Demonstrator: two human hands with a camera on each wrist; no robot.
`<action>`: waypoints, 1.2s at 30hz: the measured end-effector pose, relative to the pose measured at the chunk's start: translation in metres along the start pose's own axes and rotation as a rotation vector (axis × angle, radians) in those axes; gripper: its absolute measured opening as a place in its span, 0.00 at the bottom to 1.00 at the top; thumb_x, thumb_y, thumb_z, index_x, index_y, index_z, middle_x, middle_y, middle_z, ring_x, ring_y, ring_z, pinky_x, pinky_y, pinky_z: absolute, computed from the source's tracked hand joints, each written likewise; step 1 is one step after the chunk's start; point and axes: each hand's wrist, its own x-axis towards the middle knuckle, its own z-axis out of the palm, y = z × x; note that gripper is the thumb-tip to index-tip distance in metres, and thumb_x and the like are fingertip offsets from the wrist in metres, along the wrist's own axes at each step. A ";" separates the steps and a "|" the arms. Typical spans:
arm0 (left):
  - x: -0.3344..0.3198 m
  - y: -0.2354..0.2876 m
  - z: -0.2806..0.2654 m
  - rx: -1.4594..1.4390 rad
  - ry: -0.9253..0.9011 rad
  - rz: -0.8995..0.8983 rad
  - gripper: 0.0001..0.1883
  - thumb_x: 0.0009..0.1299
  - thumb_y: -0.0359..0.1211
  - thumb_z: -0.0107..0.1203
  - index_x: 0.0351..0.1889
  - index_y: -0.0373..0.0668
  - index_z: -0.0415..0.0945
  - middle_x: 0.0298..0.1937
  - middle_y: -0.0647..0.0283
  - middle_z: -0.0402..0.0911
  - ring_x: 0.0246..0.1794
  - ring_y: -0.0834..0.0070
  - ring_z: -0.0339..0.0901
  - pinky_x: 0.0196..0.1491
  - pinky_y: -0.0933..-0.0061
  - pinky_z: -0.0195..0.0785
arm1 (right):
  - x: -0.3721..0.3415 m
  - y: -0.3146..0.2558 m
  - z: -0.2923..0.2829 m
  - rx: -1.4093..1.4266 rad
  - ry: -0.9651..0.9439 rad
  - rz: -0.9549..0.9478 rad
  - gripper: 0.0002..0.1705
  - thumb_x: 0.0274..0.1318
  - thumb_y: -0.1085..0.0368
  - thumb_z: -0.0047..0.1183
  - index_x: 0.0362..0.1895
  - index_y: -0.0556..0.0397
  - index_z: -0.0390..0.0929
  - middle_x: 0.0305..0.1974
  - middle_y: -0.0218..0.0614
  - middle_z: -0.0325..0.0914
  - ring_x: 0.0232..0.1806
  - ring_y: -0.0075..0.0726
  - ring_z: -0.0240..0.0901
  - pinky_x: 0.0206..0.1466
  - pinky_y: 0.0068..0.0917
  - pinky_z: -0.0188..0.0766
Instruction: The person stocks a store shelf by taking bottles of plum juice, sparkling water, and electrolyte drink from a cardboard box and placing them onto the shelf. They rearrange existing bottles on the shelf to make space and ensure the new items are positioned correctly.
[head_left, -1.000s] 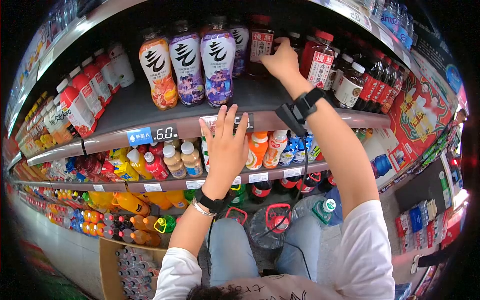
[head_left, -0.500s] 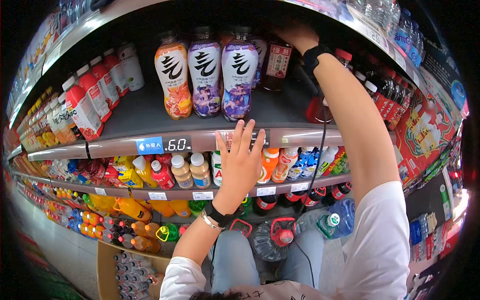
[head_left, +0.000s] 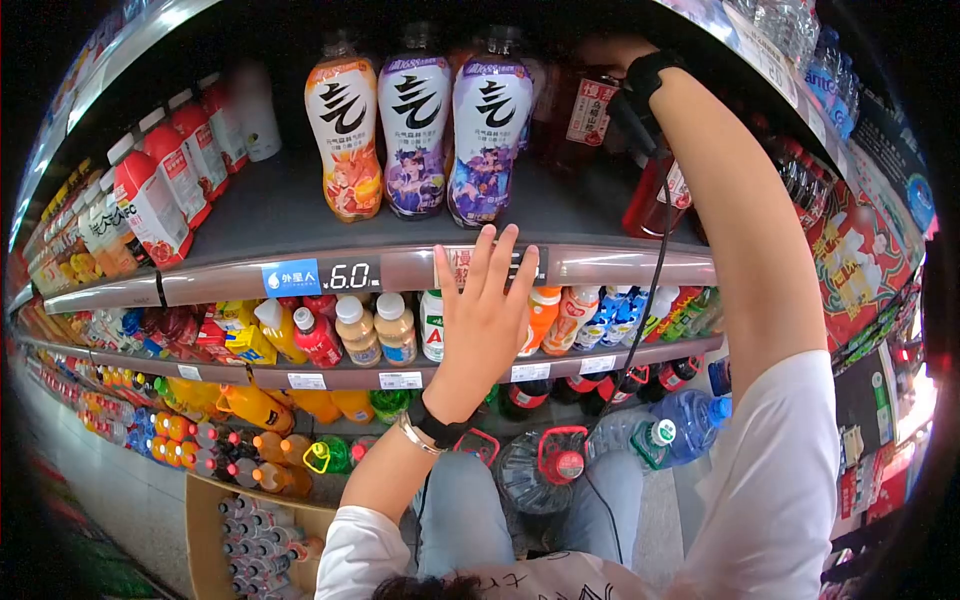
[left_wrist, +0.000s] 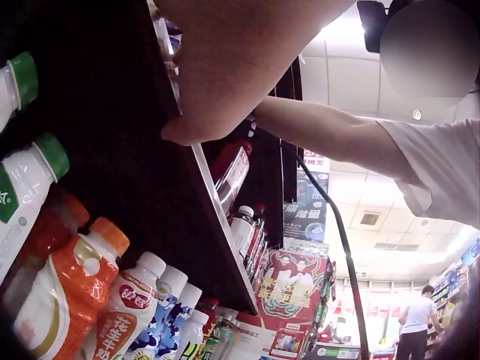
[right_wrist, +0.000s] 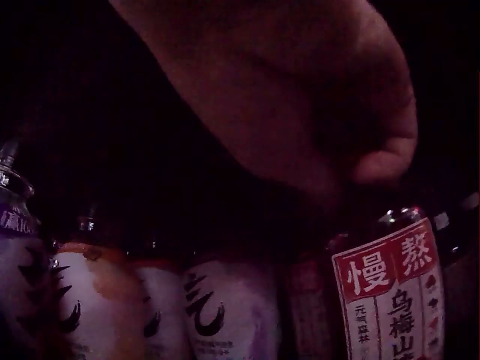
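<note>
My left hand [head_left: 487, 310] rests with spread fingers on the shelf edge, over a price label; its thumb side shows at the edge in the left wrist view. Deep on the dark shelf, my right hand [right_wrist: 300, 97] has its fingers curled at the top of a dark bottle with a red and white label [right_wrist: 390, 292]; the cap is hidden. In the head view this bottle [head_left: 590, 112] stands slightly tilted, right of three bottles with white labels: one orange [head_left: 343, 140], two purple [head_left: 415, 140]. A similar red-labelled bottle [head_left: 650, 205] stands nearer the shelf front.
Red-capped cartons [head_left: 150, 200] stand at the shelf's left. The shelf above overhangs my right arm. A black cable [head_left: 655, 270] hangs from the right wrist. Lower shelves hold many bottles, and large water bottles [head_left: 535, 470] stand by my knees. A person [left_wrist: 418, 322] is far off.
My right hand has reached deeper and up into the shelf. The dark red-labelled bottle has shifted right and tilted. My left hand stays on the shelf edge.
</note>
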 end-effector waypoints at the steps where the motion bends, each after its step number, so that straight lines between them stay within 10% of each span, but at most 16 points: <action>1: 0.000 0.000 0.000 0.002 0.009 -0.002 0.27 0.60 0.30 0.58 0.60 0.47 0.73 0.70 0.57 0.65 0.73 0.58 0.58 0.71 0.31 0.40 | -0.001 0.000 -0.003 0.001 -0.007 -0.006 0.26 0.48 0.54 0.60 0.52 0.49 0.79 0.44 0.52 0.81 0.48 0.59 0.78 0.53 0.45 0.74; 36: 0.000 -0.002 0.006 0.037 0.005 0.005 0.29 0.58 0.32 0.60 0.62 0.49 0.72 0.70 0.58 0.65 0.73 0.59 0.59 0.70 0.35 0.43 | 0.025 -0.009 0.050 -0.138 0.147 0.112 0.26 0.49 0.55 0.58 0.53 0.49 0.79 0.46 0.52 0.80 0.49 0.60 0.77 0.55 0.46 0.73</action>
